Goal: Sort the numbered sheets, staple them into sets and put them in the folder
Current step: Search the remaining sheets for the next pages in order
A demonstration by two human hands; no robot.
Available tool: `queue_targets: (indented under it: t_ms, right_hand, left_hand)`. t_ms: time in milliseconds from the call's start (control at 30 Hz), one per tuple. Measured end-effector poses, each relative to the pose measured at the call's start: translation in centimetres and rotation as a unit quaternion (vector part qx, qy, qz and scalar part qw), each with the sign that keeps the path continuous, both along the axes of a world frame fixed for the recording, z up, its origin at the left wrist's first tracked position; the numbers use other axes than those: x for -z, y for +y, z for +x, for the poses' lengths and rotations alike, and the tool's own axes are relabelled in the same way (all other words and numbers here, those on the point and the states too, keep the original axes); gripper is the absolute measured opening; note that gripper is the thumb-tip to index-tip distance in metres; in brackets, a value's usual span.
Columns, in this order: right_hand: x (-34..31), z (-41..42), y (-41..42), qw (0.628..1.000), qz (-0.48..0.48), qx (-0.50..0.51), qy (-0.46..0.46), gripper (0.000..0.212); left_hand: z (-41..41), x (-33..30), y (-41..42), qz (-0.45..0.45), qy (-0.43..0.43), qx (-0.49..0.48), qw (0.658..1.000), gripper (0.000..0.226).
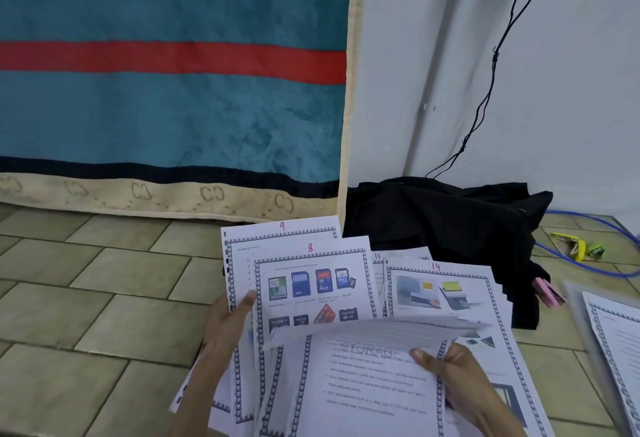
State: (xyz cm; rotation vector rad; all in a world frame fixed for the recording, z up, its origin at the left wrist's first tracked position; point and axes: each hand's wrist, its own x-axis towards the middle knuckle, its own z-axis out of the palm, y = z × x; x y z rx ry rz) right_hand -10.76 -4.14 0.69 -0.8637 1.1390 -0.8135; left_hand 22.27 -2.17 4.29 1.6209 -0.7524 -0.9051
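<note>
A tiled floor (104, 298) fills the lower frame under a teal blanket (173, 107). My left hand (225, 325) pinches the fanned numbered sheets (311, 284) at centre; my right hand (450, 371) grips a curling sheet (367, 377). At the blurred right edge lies, perhaps, the folder (585, 325).

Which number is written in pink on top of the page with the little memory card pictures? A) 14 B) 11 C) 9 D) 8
D, because the sheet with the memory card pictures, fanned out in the left hand, has a pink 8 handwritten above its border; the 9 sits on the sheet behind it.
</note>
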Motion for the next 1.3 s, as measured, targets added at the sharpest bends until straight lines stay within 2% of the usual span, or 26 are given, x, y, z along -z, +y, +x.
queue_targets:
  t_ms: [67, 200, 233, 333, 367, 500, 567, 633, 800, 867, 967, 1033, 1100, 1133, 1167, 1233, 1267, 1300]
  right_hand:
    - [0.0, 0.4, -0.2, 1.000, -0.003, 0.011, 0.003, 0.092]
    - [-0.7, 2.4, -0.8, 0.999, -0.030, 0.037, 0.019, 0.031]
    - [-1.1, 3.3, -0.9, 0.998, -0.040, 0.034, 0.023, 0.030]
    - [-2.3, 6.3, -1.5, 0.998, -0.058, 0.030, -0.003, 0.063]
    - [-2.5, 7.1, -1.7, 0.998, -0.058, 0.030, -0.010, 0.065]
    - [-3.2, 8.6, -2.2, 0.998, -0.053, -0.015, 0.010, 0.036]
    - [-3.8, 7.3, -2.3, 0.997, -0.064, -0.014, 0.032, 0.021]
    - [-4.8, 4.6, -2.3, 0.996, -0.065, 0.031, 0.044, 0.021]
    - [-5.4, -7.3, -1.3, 0.975, -0.055, 0.172, 0.131, 0.027]
    - [-5.5, -11.7, 0.0, 0.963, -0.060, 0.201, 0.168, 0.038]
    - [-5.5, -15.2, 1.8, 0.955, -0.017, 0.213, 0.206, 0.059]
    - [-4.4, -16.0, 2.3, 0.948, 0.008, 0.208, 0.241, 0.086]
    - [-1.5, -17.1, 2.3, 0.938, -0.009, 0.218, 0.267, 0.119]
    - [-0.1, -17.6, 2.2, 0.934, -0.022, 0.220, 0.280, 0.126]
    - [0.5, -17.7, 2.1, 0.932, -0.025, 0.215, 0.292, 0.123]
    - [-0.4, -16.9, 2.2, 0.930, -0.010, 0.213, 0.298, 0.084]
    - [-1.3, -16.3, 2.3, 0.930, -0.002, 0.221, 0.294, 0.068]
    - [-1.3, -16.3, 2.2, 0.931, 0.011, 0.228, 0.283, 0.061]
  left_hand:
    - [-0.2, -0.2, 0.1, -0.010, 0.003, 0.001, 1.000, 0.031]
    - [-0.6, -0.9, 0.0, -0.019, 0.041, -0.005, 0.999, 0.021]
    - [-0.5, -1.0, -0.1, -0.011, 0.060, -0.003, 0.998, 0.018]
    - [-0.3, -1.2, -0.6, 0.009, 0.090, 0.000, 0.996, 0.021]
    - [-0.4, -1.3, -0.9, 0.017, 0.090, -0.006, 0.996, 0.025]
    - [-0.9, -2.5, -1.5, 0.052, 0.100, -0.013, 0.993, 0.038]
    - [-1.8, -3.6, -2.2, 0.047, 0.181, 0.042, 0.982, 0.041]
    - [-2.9, -4.4, -2.9, 0.058, 0.218, 0.090, 0.970, 0.042]
    - [-6.5, -2.5, -4.4, 0.109, 0.072, 0.146, 0.981, 0.012]
    - [-8.8, -0.9, -4.8, 0.131, 0.048, 0.183, 0.973, 0.017]
    - [-12.9, 1.1, -5.4, 0.160, -0.014, 0.232, 0.959, 0.028]
    - [-15.2, 1.7, -5.7, 0.163, -0.049, 0.239, 0.956, 0.036]
    - [-16.9, 1.7, -5.8, 0.151, -0.134, 0.245, 0.948, 0.044]
    - [-17.4, 1.5, -5.9, 0.140, -0.176, 0.239, 0.945, 0.049]
    - [-17.9, 1.4, -6.1, 0.138, -0.196, 0.235, 0.942, 0.053]
    - [-18.4, 1.2, -6.3, 0.147, -0.215, 0.235, 0.936, 0.056]
    - [-18.6, 1.0, -6.4, 0.152, -0.230, 0.242, 0.930, 0.050]
    - [-18.7, 0.8, -6.4, 0.154, -0.244, 0.251, 0.924, 0.041]
